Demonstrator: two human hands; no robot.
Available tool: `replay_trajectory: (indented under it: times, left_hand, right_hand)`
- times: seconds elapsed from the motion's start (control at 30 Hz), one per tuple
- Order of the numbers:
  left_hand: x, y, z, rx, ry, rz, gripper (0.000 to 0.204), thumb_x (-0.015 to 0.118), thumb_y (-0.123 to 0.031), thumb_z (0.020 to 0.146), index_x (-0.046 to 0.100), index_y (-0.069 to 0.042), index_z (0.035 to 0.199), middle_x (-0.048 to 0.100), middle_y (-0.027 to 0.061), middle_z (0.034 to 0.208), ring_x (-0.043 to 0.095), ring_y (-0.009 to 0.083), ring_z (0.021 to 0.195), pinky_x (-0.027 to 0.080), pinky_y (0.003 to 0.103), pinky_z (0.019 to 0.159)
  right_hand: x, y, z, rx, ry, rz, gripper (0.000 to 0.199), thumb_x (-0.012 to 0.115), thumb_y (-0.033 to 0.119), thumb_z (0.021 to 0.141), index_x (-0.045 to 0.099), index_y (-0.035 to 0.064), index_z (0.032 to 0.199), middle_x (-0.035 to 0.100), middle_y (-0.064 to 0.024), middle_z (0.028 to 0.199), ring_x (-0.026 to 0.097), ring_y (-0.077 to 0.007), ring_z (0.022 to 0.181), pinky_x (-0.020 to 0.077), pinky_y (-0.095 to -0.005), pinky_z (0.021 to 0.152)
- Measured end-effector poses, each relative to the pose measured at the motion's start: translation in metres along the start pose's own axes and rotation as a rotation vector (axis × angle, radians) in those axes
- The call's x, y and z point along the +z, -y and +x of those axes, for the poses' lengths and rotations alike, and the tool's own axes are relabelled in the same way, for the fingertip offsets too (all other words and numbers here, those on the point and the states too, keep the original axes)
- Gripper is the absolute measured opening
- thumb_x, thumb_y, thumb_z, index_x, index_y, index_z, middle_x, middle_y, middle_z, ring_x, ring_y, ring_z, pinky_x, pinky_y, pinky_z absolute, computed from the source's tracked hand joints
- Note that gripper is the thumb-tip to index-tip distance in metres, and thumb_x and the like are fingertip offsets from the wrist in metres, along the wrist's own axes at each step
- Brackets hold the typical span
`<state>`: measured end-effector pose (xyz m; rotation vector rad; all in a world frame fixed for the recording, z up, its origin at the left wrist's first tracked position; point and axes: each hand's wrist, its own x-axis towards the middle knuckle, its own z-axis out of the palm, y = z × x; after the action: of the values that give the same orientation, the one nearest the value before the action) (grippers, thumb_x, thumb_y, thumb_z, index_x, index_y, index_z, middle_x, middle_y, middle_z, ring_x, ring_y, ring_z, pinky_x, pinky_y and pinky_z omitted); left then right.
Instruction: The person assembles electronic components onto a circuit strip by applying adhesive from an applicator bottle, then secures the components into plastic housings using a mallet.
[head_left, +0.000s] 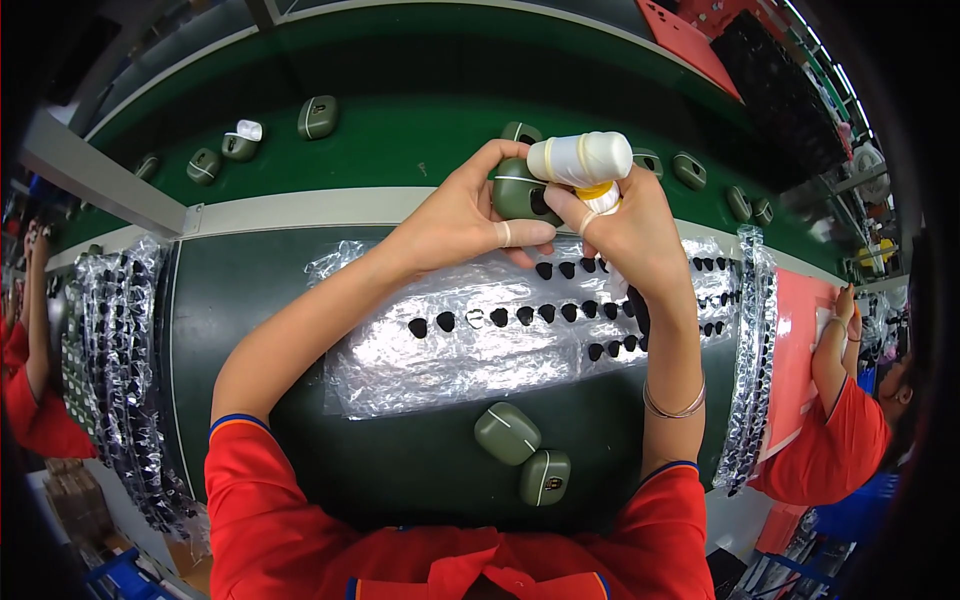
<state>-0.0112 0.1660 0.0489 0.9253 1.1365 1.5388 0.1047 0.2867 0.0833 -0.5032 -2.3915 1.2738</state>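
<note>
My left hand point(460, 215) grips a rounded olive-green case point(518, 192) with a pale seam, fingers curled round its left side. My right hand point(630, 225) is closed round a white cylindrical tool point(578, 158) with pale yellow bands and a yellow collar below; its exact kind is unclear. The right thumb, in a finger cot, presses near a black oval patch point(541, 201) on the case's front. A finger cot also covers my left thumb. Below my hands lies a clear plastic sheet point(440, 375) carrying rows of black rounded pieces point(547, 314).
Two more green cases point(507, 433) lie on the dark table near my body. Several cases point(318, 118) sit on the green belt beyond a pale rail point(310, 208). Bagged strips point(130, 370) hang at left, others point(752, 370) at right. A co-worker point(835, 430) sits at right beside a red board point(790, 345).
</note>
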Motion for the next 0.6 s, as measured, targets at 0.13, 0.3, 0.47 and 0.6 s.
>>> replay_trajectory:
  times: [0.13, 0.3, 0.47, 0.6]
  left_hand:
    - [-0.007, 0.0, 0.001, 0.022, -0.018, 0.069, 0.049, 0.061, -0.004, 0.078, 0.034, -0.004, 0.118, 0.054, 0.0085, 0.089, 0.06, 0.015, 0.065, 0.051, 0.024, 0.053]
    - [-0.015, -0.011, 0.003, 0.022, -0.07, 0.049, 0.046, 0.063, -0.003, 0.075, 0.037, -0.002, 0.113, 0.055, 0.0077, 0.075, 0.057, 0.0125, 0.054, 0.048, 0.023, 0.044]
    - [-0.022, 0.002, 0.004, -0.013, -0.087, 0.092, 0.049, 0.062, -0.007, 0.076, 0.035, -0.003, 0.117, 0.055, 0.0063, 0.075, 0.053, 0.0105, 0.048, 0.045, 0.022, 0.043]
    - [-0.035, 0.006, 0.016, 0.139, -0.135, 0.468, 0.047, 0.067, -0.018, 0.075, 0.042, -0.006, 0.114, 0.057, 0.0061, 0.083, 0.055, 0.0122, 0.065, 0.045, 0.025, 0.058]
  right_hand:
    - [0.003, 0.008, -0.002, 0.06, -0.015, -0.103, 0.034, 0.067, 0.009, 0.07, 0.053, -0.0028, 0.099, 0.059, -0.0119, 0.091, 0.06, -0.0189, 0.083, 0.0486, -0.029, 0.069]
    - [0.01, 0.022, -0.008, -0.395, -0.328, 0.241, 0.035, 0.067, 0.012, 0.074, 0.05, 0.0016, 0.104, 0.062, -0.0112, 0.089, 0.061, -0.0167, 0.076, 0.0486, -0.0262, 0.067]
    - [0.017, 0.008, -0.003, -0.162, -0.019, -0.036, 0.029, 0.061, 0.016, 0.079, 0.051, 0.0021, 0.103, 0.061, -0.0078, 0.083, 0.057, -0.0126, 0.071, 0.0444, -0.0244, 0.062]
    - [-0.003, 0.013, -0.012, 0.027, -0.016, 0.13, 0.028, 0.062, 0.014, 0.079, 0.051, 0.0009, 0.102, 0.059, -0.0052, 0.084, 0.054, -0.0095, 0.074, 0.0442, -0.0237, 0.065]
